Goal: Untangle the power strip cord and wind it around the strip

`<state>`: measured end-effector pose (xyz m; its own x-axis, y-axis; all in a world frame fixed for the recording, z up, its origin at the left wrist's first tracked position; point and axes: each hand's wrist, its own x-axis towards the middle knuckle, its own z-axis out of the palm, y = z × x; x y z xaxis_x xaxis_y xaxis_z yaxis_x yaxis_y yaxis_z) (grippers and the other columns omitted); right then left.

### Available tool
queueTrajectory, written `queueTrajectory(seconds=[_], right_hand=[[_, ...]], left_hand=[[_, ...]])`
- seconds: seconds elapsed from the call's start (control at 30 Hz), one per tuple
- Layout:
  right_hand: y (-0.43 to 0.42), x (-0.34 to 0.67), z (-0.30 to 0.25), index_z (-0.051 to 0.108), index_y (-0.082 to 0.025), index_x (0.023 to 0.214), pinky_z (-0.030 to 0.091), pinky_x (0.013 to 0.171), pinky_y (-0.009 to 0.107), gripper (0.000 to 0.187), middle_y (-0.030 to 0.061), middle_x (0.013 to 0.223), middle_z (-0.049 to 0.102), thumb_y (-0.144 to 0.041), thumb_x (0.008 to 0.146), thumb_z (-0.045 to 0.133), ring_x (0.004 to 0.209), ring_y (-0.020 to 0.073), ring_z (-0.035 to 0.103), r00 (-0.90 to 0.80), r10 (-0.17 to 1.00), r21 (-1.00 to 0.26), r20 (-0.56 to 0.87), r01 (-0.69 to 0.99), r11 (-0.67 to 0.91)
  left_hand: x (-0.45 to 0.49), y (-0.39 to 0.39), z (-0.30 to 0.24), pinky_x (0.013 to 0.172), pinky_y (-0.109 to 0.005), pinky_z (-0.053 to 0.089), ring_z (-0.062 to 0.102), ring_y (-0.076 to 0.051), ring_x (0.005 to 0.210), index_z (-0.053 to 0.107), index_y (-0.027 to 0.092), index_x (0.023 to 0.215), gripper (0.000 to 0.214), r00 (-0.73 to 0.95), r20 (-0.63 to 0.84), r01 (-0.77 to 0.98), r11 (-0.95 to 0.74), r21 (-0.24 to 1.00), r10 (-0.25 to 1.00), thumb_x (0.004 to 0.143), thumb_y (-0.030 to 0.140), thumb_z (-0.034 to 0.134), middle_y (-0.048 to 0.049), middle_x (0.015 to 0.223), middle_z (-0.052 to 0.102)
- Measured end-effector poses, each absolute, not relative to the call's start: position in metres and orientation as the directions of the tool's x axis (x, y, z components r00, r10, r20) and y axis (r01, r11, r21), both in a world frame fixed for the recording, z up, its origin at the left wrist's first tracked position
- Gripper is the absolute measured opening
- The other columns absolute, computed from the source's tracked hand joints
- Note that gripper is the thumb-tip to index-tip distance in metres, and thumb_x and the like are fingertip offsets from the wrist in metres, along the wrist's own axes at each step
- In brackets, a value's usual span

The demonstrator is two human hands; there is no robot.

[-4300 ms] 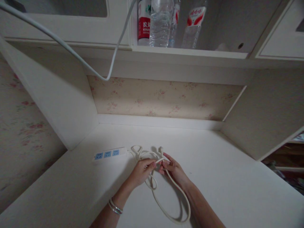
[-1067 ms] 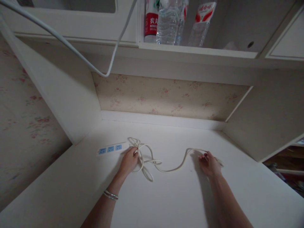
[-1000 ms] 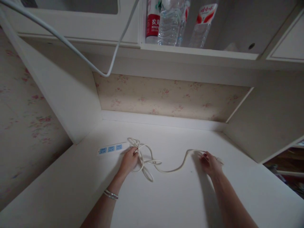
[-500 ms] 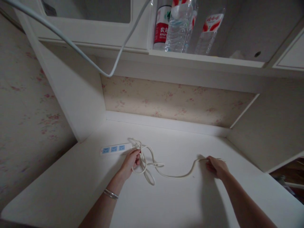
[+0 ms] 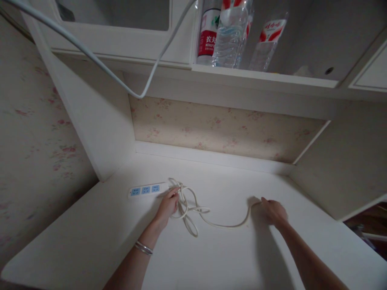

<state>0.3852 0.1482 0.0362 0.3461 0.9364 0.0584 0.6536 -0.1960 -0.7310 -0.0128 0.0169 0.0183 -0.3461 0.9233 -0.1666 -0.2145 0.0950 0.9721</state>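
Observation:
A white power strip (image 5: 163, 187) with blue socket faces lies on the white desktop, left of the middle. Its cream power cord (image 5: 229, 226) forms a loose tangle of loops at the strip's right end, then runs in a curve to the right. My left hand (image 5: 168, 203), with silver bangles at the wrist, is closed on the cord at the left side of the tangle. Farther right, my right hand (image 5: 274, 211) grips the cord's other stretch between thumb and fingers, a little above the desktop. The plug end is hidden by that hand.
Overhead, a shelf (image 5: 263, 76) holds several clear plastic bottles (image 5: 229, 40). A pale grey bent tube (image 5: 99, 64) hangs across the upper left. Side panels (image 5: 99, 121) and a floral-papered wall (image 5: 199, 125) enclose the desktop (image 5: 211, 262).
My right hand has turned and shifted slightly, and the cord end that stuck out beyond it no longer shows. My left hand has moved only a little at the tangle.

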Motion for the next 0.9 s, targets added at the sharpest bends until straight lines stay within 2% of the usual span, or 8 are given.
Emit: queueTrajectory(seconds=[0.07,0.13,0.23,0.33,0.47,0.63,0.8,0.9], right_hand=[[0.131,0.365,0.038,0.059,-0.019,0.054,0.043,0.061,0.032,0.031,0.0064,0.053,0.058,-0.045,0.071,0.061,0.061,0.0233,0.061,0.259,0.964,-0.683,0.065,0.716,-0.146],[0.101,0.339,0.039,0.067,-0.022,0.077,0.041,0.06,0.029,0.035,0.0033,0.059,0.063,-0.054,0.078,0.053,0.06,0.0205,0.061,0.038,0.998,-0.615,0.043,0.788,-0.004],[0.049,0.304,0.039,0.066,-0.028,0.106,0.039,0.055,0.027,0.046,0.0009,0.056,0.063,-0.062,0.084,0.043,0.056,0.0202,0.061,-0.326,0.941,-0.472,-0.094,0.847,0.246],[0.016,0.288,0.036,0.064,-0.036,0.113,0.043,0.062,0.028,0.038,0.0027,0.083,0.071,-0.057,0.085,0.047,0.072,0.0218,0.066,-0.486,0.872,-0.372,-0.046,0.819,0.437],[0.028,0.291,0.025,0.068,-0.032,0.099,0.045,0.067,0.029,0.03,0.0043,0.092,0.07,-0.041,0.093,0.039,0.077,0.0222,0.066,-0.439,0.899,-0.242,0.008,0.871,0.427],[0.073,0.287,0.022,0.062,-0.027,0.106,0.046,0.067,0.032,0.034,0.0082,0.105,0.065,-0.038,0.096,0.032,0.078,0.0225,0.066,-0.265,0.96,-0.149,0.087,0.95,0.276],[0.105,0.264,0.031,0.067,-0.021,0.102,0.046,0.076,0.034,0.035,0.0114,0.107,0.063,-0.036,0.095,0.036,0.086,0.0226,0.065,-0.173,0.982,-0.303,0.076,0.934,0.188],[0.116,0.251,0.038,0.068,-0.021,0.1,0.045,0.083,0.033,0.032,0.0095,0.108,0.065,-0.033,0.092,0.04,0.095,0.0226,0.063,-0.196,0.977,-0.389,0.084,0.896,0.213]], left_hand=[[-0.013,0.016,0.02,0.037,-0.019,0.014,0.028,-0.004,0.034,0.06,0.015,0.085,0.025,-0.318,-0.175,-0.235,0.101,0.967,0.932,0.07,0.034,0.059,0.0096,0.049,0.038],[-0.014,0.015,0.021,0.037,-0.018,0.017,0.032,-0.004,0.036,0.057,0.015,0.076,0.019,-0.292,-0.187,-0.261,0.11,0.959,0.938,0.069,0.033,0.058,0.0081,0.05,0.041],[-0.014,0.013,0.023,0.043,-0.017,0.029,0.043,-0.006,0.044,0.056,0.016,0.076,0.015,-0.237,-0.208,-0.305,0.13,0.944,0.949,0.067,0.028,0.059,0.0055,0.056,0.048],[-0.016,0.011,0.026,0.046,-0.016,0.031,0.046,-0.006,0.048,0.058,0.016,0.079,0.016,-0.173,-0.217,-0.329,0.151,0.932,0.961,0.067,0.025,0.06,0.0041,0.059,0.051],[-0.019,0.01,0.03,0.04,-0.016,0.021,0.039,-0.005,0.043,0.062,0.015,0.089,0.024,-0.107,-0.213,-0.333,0.167,0.928,0.971,0.066,0.023,0.06,0.0054,0.058,0.048],[-0.022,0.01,0.028,0.038,-0.017,0.019,0.036,-0.005,0.041,0.06,0.015,0.107,0.043,-0.064,-0.214,-0.346,0.18,0.921,0.975,0.065,0.02,0.058,0.0064,0.058,0.046],[-0.02,0.009,0.028,0.038,-0.017,0.022,0.037,-0.005,0.041,0.06,0.015,0.108,0.042,-0.03,-0.236,-0.385,0.207,0.9,0.971,0.067,0.022,0.057,0.0064,0.057,0.046],[-0.018,0.009,0.031,0.036,-0.018,0.021,0.035,-0.006,0.039,0.061,0.015,0.098,0.032,-0.064,-0.243,-0.376,0.203,0.904,0.968,0.07,0.03,0.058,0.007,0.053,0.045]])
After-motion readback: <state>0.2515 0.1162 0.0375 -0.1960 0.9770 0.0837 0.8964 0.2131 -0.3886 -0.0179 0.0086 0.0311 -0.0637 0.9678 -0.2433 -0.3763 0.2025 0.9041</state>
